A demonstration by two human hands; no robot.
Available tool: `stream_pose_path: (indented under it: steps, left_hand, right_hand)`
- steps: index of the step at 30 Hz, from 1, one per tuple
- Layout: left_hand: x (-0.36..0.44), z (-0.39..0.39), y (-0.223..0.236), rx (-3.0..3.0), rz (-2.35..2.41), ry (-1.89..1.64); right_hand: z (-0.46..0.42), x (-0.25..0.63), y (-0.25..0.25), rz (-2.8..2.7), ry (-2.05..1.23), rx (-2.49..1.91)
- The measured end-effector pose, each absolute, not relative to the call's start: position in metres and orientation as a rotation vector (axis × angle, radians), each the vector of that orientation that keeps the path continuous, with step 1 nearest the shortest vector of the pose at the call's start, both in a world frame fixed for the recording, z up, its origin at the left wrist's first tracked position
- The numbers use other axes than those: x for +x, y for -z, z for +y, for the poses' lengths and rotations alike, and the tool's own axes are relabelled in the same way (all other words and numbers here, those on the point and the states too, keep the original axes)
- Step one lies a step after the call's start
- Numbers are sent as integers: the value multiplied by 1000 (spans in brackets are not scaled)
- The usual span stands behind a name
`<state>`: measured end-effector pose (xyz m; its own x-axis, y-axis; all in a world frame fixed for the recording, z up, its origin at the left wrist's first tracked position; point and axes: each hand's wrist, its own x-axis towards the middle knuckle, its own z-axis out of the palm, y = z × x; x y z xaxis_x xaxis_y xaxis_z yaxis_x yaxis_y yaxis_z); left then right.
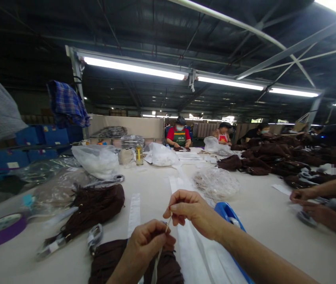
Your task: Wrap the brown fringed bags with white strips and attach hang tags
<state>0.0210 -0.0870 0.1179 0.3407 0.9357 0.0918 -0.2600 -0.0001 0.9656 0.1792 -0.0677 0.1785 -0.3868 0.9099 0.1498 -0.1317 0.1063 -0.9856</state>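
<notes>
Between my two hands runs a thin pale string (156,265), its lower end hanging down over a dark brown fringed bag (107,256) on the table. The fingers of my left hand (147,243) pinch the string just above the bag. Higher up and to the right, my right hand (189,210) pinches the string's upper end between thumb and forefinger. Something small and reddish shows at those fingertips, too small to name. White paper strips (191,240) lie under my right hand, and a blue tape dispenser (225,213) stands partly behind my right forearm.
Another brown bag (101,205) and a purple tape roll (3,230) lie left. Plastic bags (96,161) and a clear bundle (215,183) sit further back. A brown pile (274,156) is at right, near a co-worker's hands (312,201). Several people work across the table.
</notes>
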Motion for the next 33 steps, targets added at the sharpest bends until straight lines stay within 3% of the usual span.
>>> stream_pose_path:
  steps: [33]
  left_hand:
    - [33, -89, -115, 1243, 758, -1009]
  right_hand:
    - [-75, 186, -166, -1461, -1436, -866]
